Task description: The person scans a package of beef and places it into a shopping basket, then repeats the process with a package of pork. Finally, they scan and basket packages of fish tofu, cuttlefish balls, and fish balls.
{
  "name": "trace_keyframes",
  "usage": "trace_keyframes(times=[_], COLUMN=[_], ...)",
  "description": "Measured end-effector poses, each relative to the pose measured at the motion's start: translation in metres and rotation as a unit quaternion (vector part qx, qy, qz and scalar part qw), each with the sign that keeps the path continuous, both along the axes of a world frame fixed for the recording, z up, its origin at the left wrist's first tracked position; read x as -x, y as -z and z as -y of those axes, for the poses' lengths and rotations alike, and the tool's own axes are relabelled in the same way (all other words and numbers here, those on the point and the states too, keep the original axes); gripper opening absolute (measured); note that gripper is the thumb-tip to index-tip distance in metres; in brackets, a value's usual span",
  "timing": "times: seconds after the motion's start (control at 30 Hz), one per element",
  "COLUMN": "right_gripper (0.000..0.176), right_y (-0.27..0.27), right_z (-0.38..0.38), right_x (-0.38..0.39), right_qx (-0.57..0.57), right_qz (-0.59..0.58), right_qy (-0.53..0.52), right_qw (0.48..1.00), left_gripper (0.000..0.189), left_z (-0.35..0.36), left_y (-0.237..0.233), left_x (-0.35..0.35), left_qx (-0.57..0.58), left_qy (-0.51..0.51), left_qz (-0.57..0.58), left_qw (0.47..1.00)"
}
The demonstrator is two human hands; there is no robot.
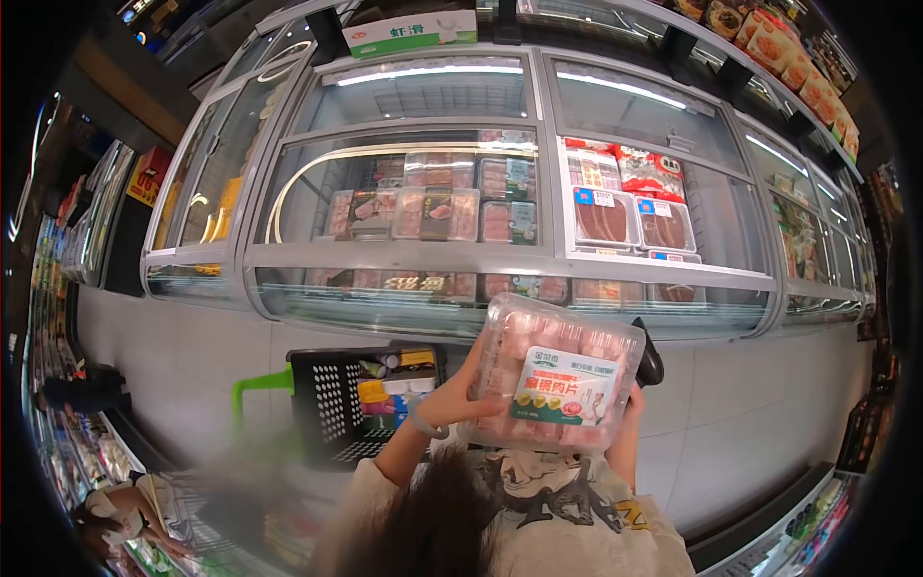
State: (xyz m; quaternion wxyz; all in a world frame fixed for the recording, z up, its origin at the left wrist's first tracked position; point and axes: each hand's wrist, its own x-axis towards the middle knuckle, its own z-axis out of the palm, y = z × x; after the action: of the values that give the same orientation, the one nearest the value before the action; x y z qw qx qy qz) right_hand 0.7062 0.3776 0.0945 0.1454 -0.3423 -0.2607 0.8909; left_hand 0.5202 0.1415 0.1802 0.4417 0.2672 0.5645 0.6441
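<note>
A clear plastic box of frozen pink meat slices [500,332], with a white and green label on its lid, is held up in front of my body. My left hand [460,402] grips its left side, the thumb lying over the lid. At the lower right edge is my right hand [627,423], wrapped against the box; most of its fingers are hidden behind it. A light band circles my left wrist. Past the box's right side shows a dark rounded object [650,358] that I cannot make out.
A glass-topped display freezer [413,258] spans the front, holding meat boxes [437,212] and red packs [650,173]. On the floor at left stands a black shopping basket [322,423] with a green handle [258,383] and colourful packages inside. Another person [130,510] is at lower left.
</note>
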Motion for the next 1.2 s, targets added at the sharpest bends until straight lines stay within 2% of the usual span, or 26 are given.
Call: trace_keyframes(times=[0.03,0.13,0.23,0.33,0.43,0.53,0.63,0.73,0.83,0.93,1.03,1.2], right_gripper=[0.043,0.043,0.04,0.036,0.035,0.035,0.047,0.066,0.076,0.079,0.081,0.079], right_y=[0.002,-0.003,-0.02,-0.067,-0.082,-0.07,-0.037,-0.047,-0.054,-0.055,-0.065,-0.086], right_z=[-0.003,-0.002,0.005,0.029,0.034,0.026,0.01,0.004,0.016,0.027,0.034,0.047], right_x=[-0.001,-0.005,-0.02,-0.028,-0.046,-0.08,-0.129,-0.172,-0.222,-0.261,-0.28,-0.301], right_qx=[-0.031,-0.022,0.028,-0.067,-0.089,-0.079,-0.107,-0.152,-0.181,-0.15,-0.163,-0.23], right_qz=[-0.004,-0.002,-0.026,0.073,0.061,0.024,-0.014,-0.055,0.011,0.045,0.03,0.011], right_qy=[-0.017,-0.009,-0.014,0.013,0.015,0.018,0.04,-0.008,-0.005,0.023,0.02,0.01], right_qw=[0.999,1.0,0.999,0.995,0.994,0.996,0.993,0.987,0.983,0.987,0.986,0.973], left_gripper=[0.098,0.095,0.094,0.092,0.091,0.09,0.088,0.085,0.084,0.084,0.084,0.085], left_z=[-0.001,-0.001,0.001,0.001,0.003,0.001,-0.004,-0.007,-0.009,-0.004,0.004,0.014], left_y=[0.005,0.014,0.019,0.025,0.036,0.031,0.031,0.045,0.046,0.036,0.031,0.021], left_x=[0.001,-0.004,-0.018,-0.037,-0.066,-0.097,-0.133,-0.173,-0.213,-0.244,-0.264,-0.282], left_qx=[-0.001,-0.019,-0.023,-0.02,-0.002,-0.03,-0.064,-0.085,-0.099,-0.055,-0.04,-0.021], left_qy=[-0.009,-0.021,-0.015,-0.011,-0.022,-0.039,-0.058,-0.06,-0.059,-0.044,-0.047,-0.016], left_qz=[0.047,0.035,0.084,0.128,0.143,0.161,0.195,0.228,0.223,0.187,0.141,0.178], left_qw=[0.999,0.999,0.996,0.991,0.989,0.986,0.977,0.968,0.968,0.98,0.988,0.984])
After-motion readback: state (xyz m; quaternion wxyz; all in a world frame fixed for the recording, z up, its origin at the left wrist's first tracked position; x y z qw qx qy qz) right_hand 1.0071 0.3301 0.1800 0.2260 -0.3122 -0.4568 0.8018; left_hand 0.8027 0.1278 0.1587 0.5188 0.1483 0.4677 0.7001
